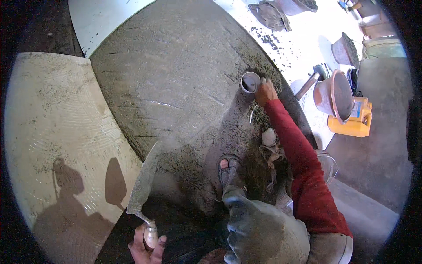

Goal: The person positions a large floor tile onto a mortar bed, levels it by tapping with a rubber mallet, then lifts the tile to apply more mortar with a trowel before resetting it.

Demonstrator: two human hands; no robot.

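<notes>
My left hand [148, 247] is low in the view, wrapped round the pale handle of a trowel [144, 185]. The trowel's long blade is smeared with grey mortar and points up and away from me. My right arm, in a red sleeve, stretches far forward over the wet grey mortar [167, 79]. At its end my right hand [267, 91] has its fingers at the rim of a round, white-rimmed cup or pipe end [250, 82], dark inside. Whether that piece stands in the mortar or is held above it, I cannot tell. My fingers' far side is hidden.
A crumpled cloth or bag [271, 145] lies beside my right forearm. My sandalled foot [224, 164] is on the mortar. At the right are a mallet-like tool [307, 86], a bucket [327, 97], a yellow jerrycan [351, 125] and another bucket [343, 50]. Ridged pale flooring [66, 114] lies left.
</notes>
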